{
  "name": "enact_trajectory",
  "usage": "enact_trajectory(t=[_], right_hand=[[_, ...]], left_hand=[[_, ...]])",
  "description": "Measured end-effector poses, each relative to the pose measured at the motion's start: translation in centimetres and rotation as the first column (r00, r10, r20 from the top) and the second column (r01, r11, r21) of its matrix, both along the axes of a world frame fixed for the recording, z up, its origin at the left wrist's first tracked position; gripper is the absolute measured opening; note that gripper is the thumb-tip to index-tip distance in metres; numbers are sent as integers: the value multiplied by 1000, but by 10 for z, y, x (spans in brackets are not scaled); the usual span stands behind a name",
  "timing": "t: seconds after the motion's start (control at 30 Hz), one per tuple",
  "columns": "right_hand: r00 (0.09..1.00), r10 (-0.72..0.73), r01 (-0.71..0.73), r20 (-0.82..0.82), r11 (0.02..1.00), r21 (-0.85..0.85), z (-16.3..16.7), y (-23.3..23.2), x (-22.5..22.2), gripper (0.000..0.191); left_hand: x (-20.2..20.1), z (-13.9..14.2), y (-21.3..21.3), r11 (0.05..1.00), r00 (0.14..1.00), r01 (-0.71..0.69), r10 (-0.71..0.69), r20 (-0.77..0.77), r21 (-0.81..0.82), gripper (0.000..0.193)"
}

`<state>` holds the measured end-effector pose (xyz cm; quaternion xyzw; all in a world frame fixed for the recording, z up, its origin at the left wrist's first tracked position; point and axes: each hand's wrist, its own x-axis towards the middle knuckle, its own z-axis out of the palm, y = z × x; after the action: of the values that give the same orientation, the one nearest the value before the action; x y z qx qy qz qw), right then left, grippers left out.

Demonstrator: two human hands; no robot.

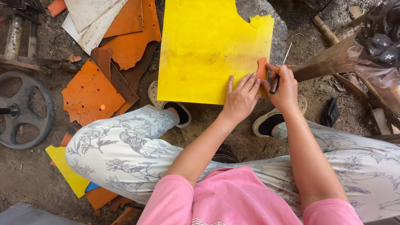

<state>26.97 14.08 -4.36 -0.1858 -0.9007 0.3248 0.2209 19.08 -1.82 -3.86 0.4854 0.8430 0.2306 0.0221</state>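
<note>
From the head view, the left hand [241, 99] lies flat, fingers apart, pinning a small orange template [262, 71] on the yellow sheet's [204, 50] right edge, steadying it while the right hand [283, 85], clamped on a thin-bladed knife [280, 71], traces beside it.

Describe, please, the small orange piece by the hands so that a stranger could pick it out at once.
Find the big yellow sheet lying on the ground. At its right edge, the left hand presses down a small orange template, with the right hand and its thin tool beside it. Unlike the large orange scraps far left, it is small and lies on the yellow.
</note>
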Motion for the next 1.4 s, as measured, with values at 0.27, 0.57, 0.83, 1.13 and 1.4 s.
enact_trajectory(t=[0.27,0.57,0.83,1.13,1.4], right_hand=[[999,28,-28,17,1000,-1,2,14,-6,47],[997,-62,73,43,926,-371,-3,26,-2,44],[994,-43,0,-102,921,-389,-22,31,-1,36],[960,-128,-23,-250,851,-524,-34,62,6,50],[956,-167,26,-241,867,-497,-8,54,-11,35]], left_hand=[[-3,-9,9,1000,1000,-25,25,15,4,47],[-4,-9,15,996,998,-57,58,-8,63,37],[-9,-9,16,994,998,-57,58,-1,89,37],[-44,-9,36,993,991,119,-120,53,24,39],[-47,-7,38,989,990,143,-142,21,-47,45]])
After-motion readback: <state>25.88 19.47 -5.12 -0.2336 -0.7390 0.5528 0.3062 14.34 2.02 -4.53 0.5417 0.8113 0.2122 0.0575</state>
